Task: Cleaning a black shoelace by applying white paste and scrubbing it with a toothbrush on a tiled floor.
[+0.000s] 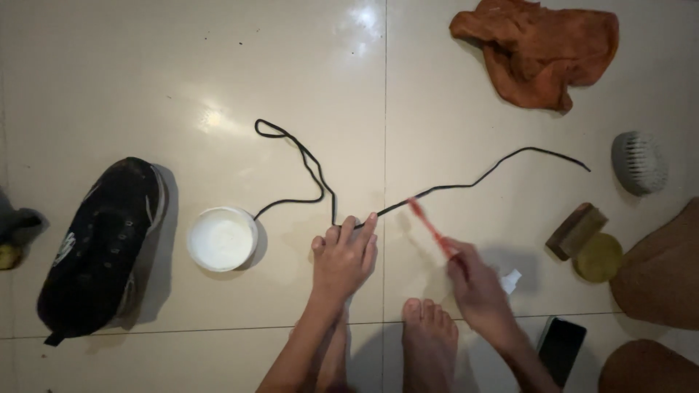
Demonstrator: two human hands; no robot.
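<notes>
Near the floor's bottom edge, the left hand point(344, 255) pinned the black shoelace point(320, 185) with fingers pressed flat together, while the right hand point(477, 284) clamped a blurred red toothbrush point(429, 224) on it. Scrubbing looked underway at mid-lace; both ends trailed untouched. The white tub point(222, 239) and black shoe point(98, 244) lay toward the left edge.

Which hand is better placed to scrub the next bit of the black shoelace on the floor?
Probably the right hand: it holds the red brush, whose tip sits at the shoelace. The left hand is pressed on the lace, pinning it to the tile.
</notes>
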